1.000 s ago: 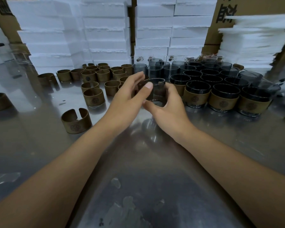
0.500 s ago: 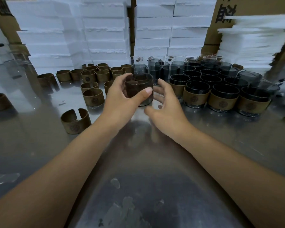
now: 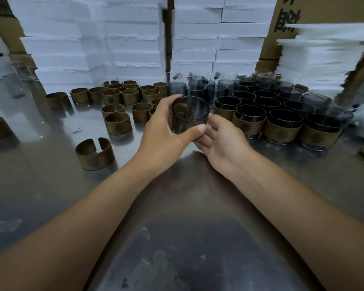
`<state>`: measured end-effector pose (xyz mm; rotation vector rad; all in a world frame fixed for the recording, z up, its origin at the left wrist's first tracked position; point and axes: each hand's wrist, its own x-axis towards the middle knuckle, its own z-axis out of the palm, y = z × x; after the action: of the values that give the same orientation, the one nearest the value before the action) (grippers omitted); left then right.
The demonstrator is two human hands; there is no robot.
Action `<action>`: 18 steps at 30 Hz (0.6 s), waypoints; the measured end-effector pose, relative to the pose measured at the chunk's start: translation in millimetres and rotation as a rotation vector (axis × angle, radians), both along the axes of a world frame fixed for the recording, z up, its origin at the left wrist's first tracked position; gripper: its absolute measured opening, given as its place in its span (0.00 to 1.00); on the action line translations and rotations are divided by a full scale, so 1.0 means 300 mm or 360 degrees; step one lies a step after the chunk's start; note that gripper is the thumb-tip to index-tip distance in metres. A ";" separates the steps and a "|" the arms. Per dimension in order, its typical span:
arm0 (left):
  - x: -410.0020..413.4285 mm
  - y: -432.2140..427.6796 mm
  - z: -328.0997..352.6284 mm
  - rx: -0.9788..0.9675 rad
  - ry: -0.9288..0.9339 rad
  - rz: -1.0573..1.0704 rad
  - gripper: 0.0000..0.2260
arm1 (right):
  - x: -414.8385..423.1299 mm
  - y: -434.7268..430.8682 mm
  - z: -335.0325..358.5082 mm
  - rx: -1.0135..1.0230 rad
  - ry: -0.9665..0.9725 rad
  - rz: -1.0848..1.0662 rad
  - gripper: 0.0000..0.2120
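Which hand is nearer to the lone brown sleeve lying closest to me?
Left. The left hand, gripping the glass, is just right of the sleeve; the right hand lies farther right.

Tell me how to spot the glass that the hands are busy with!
Find the shiny metal table with white boxes stacked behind it. Mid-table, between loose brown bands on the left and rows of dark glasses on the right, is one smoky glass. Only this one is held in the left hand, with the right hand close beside it.
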<state>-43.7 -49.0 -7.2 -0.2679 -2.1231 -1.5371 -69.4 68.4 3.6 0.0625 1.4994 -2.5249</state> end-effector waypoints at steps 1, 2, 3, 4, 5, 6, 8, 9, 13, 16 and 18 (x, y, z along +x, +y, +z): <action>0.000 0.003 -0.004 -0.0015 -0.0005 -0.0010 0.27 | 0.000 0.002 0.001 -0.0056 -0.0035 0.0055 0.08; 0.000 0.006 -0.008 -0.0022 -0.0011 -0.0023 0.26 | 0.001 0.005 0.002 -0.0108 -0.0060 0.0107 0.09; 0.000 0.009 -0.010 -0.0016 -0.0016 -0.0039 0.26 | 0.001 0.007 0.003 -0.0148 -0.0072 0.0148 0.09; 0.001 0.010 -0.010 -0.0001 -0.0021 -0.0053 0.25 | 0.000 0.009 0.004 -0.0186 -0.0075 0.0183 0.10; 0.002 0.011 -0.009 0.0018 -0.0023 -0.0065 0.25 | -0.001 0.011 0.003 -0.0215 -0.0068 0.0224 0.11; 0.002 0.011 -0.006 0.0043 -0.0025 -0.0077 0.24 | -0.002 0.011 0.002 -0.0241 -0.0057 0.0268 0.12; 0.002 0.010 -0.002 0.0093 -0.0029 -0.0103 0.23 | 0.003 0.011 0.001 -0.0262 -0.0025 0.0364 0.14; 0.003 0.009 -0.001 0.0115 -0.0028 -0.0114 0.23 | 0.005 0.010 0.000 -0.0258 -0.0012 0.0413 0.15; 0.005 0.007 0.005 0.0180 -0.0016 -0.0149 0.22 | 0.010 0.006 -0.004 -0.0221 -0.0020 0.0531 0.23; 0.001 -0.005 0.007 0.0151 0.0001 -0.0133 0.23 | 0.009 0.006 0.000 -0.0136 -0.0046 0.0566 0.25; 0.000 -0.013 0.007 0.0098 0.0003 -0.0126 0.24 | 0.008 0.009 0.001 -0.0079 -0.0079 0.0575 0.26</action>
<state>-43.8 -53.0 -5.0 -0.3354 -2.0822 -1.6432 -67.1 71.2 4.0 -0.1399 1.2941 -2.2518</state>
